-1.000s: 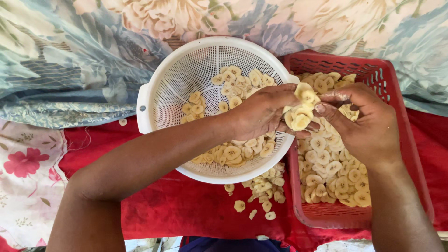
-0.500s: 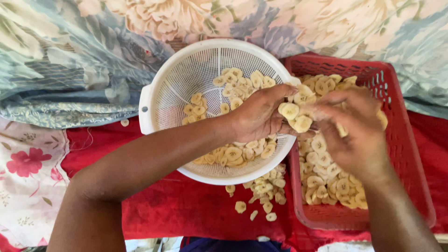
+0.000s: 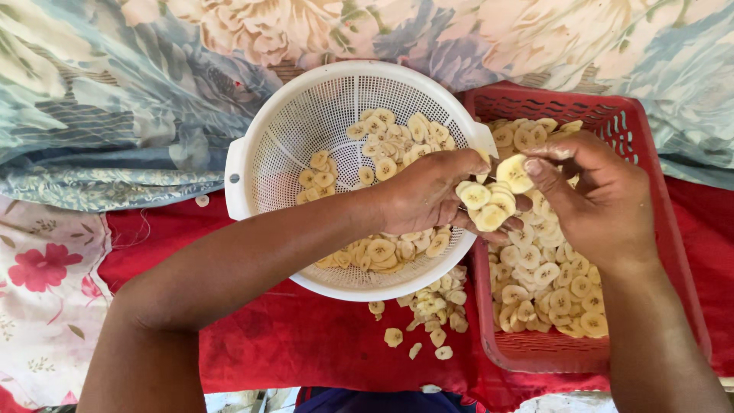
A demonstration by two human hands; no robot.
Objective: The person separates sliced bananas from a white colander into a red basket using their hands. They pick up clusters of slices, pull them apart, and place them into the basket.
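Note:
My left hand (image 3: 424,193) reaches over the right rim of a white round colander (image 3: 264,153) and cups a small stack of pale yellow banana slices (image 3: 485,205). My right hand (image 3: 596,199) hovers over a red plastic basket (image 3: 673,229) and pinches one banana slice (image 3: 514,173) between thumb and fingers, right beside the stack. The colander holds a scatter of slices (image 3: 397,141). The basket is filled with a thick layer of slices (image 3: 547,283).
Several loose slices (image 3: 428,313) lie on the red cloth (image 3: 290,336) below the colander. A blue and cream floral fabric (image 3: 115,92) covers the far side. A white flowered cloth (image 3: 38,291) lies at the left.
My right hand has lifted and turned, and a single slice now shows at its fingertips. The left hand stays at the colander rim with its stack of slices.

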